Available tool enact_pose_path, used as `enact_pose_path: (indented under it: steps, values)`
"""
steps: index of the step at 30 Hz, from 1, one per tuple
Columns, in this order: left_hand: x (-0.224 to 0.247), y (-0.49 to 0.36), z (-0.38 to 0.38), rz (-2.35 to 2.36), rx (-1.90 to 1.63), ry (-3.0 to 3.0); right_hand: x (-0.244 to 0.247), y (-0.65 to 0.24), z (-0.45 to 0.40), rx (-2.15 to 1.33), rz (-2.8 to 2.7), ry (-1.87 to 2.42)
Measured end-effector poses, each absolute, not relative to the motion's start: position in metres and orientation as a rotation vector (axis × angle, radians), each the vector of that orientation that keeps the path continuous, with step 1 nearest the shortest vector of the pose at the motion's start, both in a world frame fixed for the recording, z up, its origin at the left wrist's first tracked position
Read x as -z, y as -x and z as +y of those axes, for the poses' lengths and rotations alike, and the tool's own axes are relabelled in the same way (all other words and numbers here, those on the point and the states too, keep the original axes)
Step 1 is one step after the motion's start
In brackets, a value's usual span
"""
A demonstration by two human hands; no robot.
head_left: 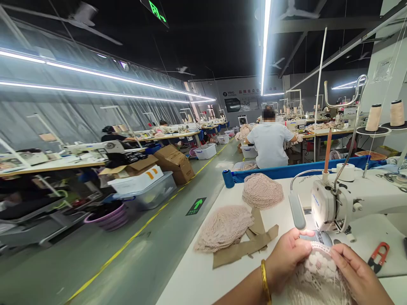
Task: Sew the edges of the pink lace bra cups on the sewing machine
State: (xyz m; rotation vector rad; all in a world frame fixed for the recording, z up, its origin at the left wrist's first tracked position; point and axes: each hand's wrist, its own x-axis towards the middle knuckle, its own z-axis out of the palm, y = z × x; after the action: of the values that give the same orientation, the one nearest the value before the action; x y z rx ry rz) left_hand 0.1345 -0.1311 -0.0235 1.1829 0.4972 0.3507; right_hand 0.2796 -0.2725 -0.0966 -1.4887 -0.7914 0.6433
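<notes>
A pale pink lace piece (318, 264) with a scalloped edge is stretched between my two hands, just in front of the sewing machine (330, 203). My left hand (291, 250), a gold bangle at its wrist, pinches the top edge on the left. On the right, the thumb and fingers of my right hand (351, 267) pinch the same edge. Under the needle area, the machine's lamp lights the cloth; the needle itself is hard to make out. Red-handled thread snips (378, 256) lie on the table right of my right hand.
Two lace stacks (224, 228) (262, 190) and brown strips (244, 248) lie left on the white table (187, 271). A blue thread cone (228, 178) stands at its far edge. Ahead, a person in a light shirt (270, 144) sits. Boxes (173, 163) line the aisle.
</notes>
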Motion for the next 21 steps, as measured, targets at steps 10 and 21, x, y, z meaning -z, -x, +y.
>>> enact_pose_path:
  steps: [10,21]
  values:
    - [0.0226,-0.1344,-0.1312,0.475,-0.343,-1.176,0.0929,-0.2781,-0.2733,-0.632,-0.766,1.503]
    - [0.0297,-0.1347,-0.1265,0.458,-0.299,-1.172,0.0914,-0.2779,-0.2744,-0.631,-0.759,1.504]
